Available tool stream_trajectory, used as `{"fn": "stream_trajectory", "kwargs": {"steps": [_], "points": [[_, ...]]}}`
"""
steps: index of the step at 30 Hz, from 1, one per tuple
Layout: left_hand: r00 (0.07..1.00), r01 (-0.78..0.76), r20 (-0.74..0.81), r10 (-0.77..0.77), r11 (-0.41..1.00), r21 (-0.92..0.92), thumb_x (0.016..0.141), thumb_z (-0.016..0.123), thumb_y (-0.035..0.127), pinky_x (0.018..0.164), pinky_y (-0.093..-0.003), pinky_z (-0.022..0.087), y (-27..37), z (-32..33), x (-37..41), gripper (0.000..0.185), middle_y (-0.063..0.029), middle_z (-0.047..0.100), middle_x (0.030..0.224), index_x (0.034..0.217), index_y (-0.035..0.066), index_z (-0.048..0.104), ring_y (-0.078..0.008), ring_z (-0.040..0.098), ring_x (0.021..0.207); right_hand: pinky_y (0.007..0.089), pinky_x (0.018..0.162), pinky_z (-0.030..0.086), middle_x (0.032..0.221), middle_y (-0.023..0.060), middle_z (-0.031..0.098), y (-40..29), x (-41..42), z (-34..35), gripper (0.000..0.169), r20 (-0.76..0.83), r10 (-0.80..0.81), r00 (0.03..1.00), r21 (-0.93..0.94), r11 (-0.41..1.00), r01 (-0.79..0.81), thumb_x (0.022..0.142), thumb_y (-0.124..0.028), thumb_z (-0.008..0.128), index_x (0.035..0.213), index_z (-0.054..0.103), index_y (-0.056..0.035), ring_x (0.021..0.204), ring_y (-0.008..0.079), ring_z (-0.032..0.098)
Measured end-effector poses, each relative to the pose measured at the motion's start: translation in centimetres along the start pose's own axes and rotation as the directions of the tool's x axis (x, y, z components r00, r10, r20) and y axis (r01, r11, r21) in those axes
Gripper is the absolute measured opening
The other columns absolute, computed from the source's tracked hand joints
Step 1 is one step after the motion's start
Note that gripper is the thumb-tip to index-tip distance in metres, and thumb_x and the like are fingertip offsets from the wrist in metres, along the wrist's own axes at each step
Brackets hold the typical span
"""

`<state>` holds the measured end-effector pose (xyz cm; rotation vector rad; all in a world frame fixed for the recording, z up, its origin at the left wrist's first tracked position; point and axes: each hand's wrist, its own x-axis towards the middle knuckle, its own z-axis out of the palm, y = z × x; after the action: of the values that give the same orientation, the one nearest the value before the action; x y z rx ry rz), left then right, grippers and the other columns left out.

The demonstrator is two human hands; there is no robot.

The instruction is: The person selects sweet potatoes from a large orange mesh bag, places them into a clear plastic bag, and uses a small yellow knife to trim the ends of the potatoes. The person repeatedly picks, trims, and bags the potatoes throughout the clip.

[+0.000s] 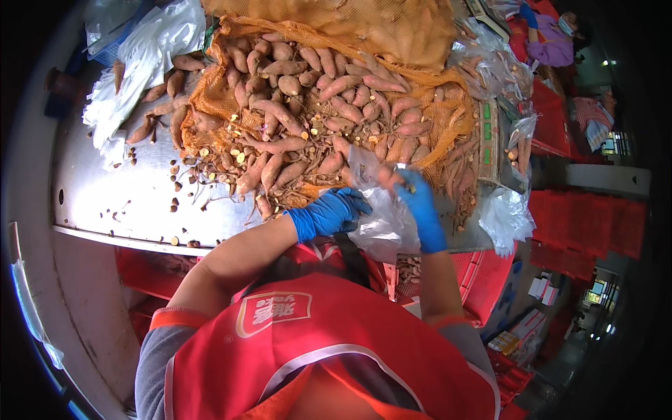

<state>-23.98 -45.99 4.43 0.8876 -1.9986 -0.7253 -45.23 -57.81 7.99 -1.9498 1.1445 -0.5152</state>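
Observation:
My left hand (333, 212), in a blue glove, grips the side of a clear plastic bag (380, 218) at the table's front edge. In my right hand (421, 207), also gloved in blue, is a sweet potato (387, 177) over the bag; its outline is a little blurred. Beyond both hands lies a heap of sweet potatoes (286, 113), spilled on an opened orange mesh sack (202, 113). Roots, soil and small cut ends are strewn among them. How much the bag holds is hard to see.
A stack of white plastic bags (152, 68) lies on the metal table (105, 194) at left. To the right stand a scale (487, 139) with green displays and a filled bag (520, 149). Red crates (485, 278) sit below the edge. Another person (548, 44) is at far right.

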Motion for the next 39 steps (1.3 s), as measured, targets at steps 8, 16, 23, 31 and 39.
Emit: {"fn": "stream_trajectory", "kwargs": {"steps": [8,16,23,31,39], "points": [[0.601,0.333,-0.138,-0.787,0.403,-0.852,0.084,0.055,0.010,0.077,-0.0227,0.044,4.0,-9.0,-1.4,0.020,-0.0013,0.059,0.091,0.102,0.002,0.056,-0.0088,0.054,0.084,0.0228,0.072,0.042,0.090,0.0000,0.053,-4.9,-2.2,1.0,0.021,-0.392,0.206,0.897,0.373,0.927,-0.050,0.081,-0.004,0.053,0.102,0.057,-0.0050,0.081,0.0094,0.049],[0.655,0.161,-0.268,-0.707,0.477,-0.864,0.077,0.064,0.006,0.066,-0.0196,0.040,7.5,-9.4,-1.5,0.011,0.0035,0.051,0.078,0.083,0.003,0.055,-0.0068,0.047,0.071,0.0177,0.057,0.039,0.075,0.0013,0.055,-16.9,-3.5,2.2,0.011,-0.193,0.007,0.981,0.544,0.833,0.101,0.085,-0.008,0.047,0.088,0.056,-0.0029,0.060,0.0050,0.047],[0.739,0.112,-0.517,-0.433,0.835,-0.539,0.074,0.064,0.003,0.066,-0.0227,0.037,8.5,-8.9,-1.0,0.012,-0.0009,0.046,0.080,0.078,0.004,0.052,-0.0110,0.045,0.073,0.0212,0.060,0.042,0.078,0.0027,0.055,-20.3,-1.9,8.4,0.016,0.186,0.094,0.978,0.710,0.675,-0.200,0.081,-0.008,0.056,0.095,0.050,-0.0054,0.065,0.0106,0.051],[0.613,-0.376,-0.130,-0.779,-0.144,-0.915,0.079,0.055,0.006,0.081,-0.0323,0.047,7.2,-11.0,-3.5,0.010,-0.0096,0.060,0.092,0.088,0.001,0.056,-0.0199,0.058,0.086,0.0205,0.044,0.031,0.071,0.0000,0.052,-18.0,-0.2,7.0,0.008,0.282,0.377,0.882,0.896,0.226,-0.383,0.078,-0.014,0.059,0.083,0.054,-0.0095,0.050,0.0073,0.037],[0.296,0.049,-0.294,-0.909,0.322,-0.946,0.084,0.057,0.015,0.075,-0.0231,0.046,2.4,-11.9,-13.4,0.015,-0.0003,0.058,0.082,0.094,0.004,0.055,-0.0115,0.056,0.075,0.0197,0.036,0.025,0.059,-0.0021,0.046,-13.7,1.7,2.4,0.009,0.113,0.211,0.971,0.917,0.354,-0.184,0.077,-0.017,0.058,0.082,0.055,-0.0105,0.040,0.0046,0.033]]}}
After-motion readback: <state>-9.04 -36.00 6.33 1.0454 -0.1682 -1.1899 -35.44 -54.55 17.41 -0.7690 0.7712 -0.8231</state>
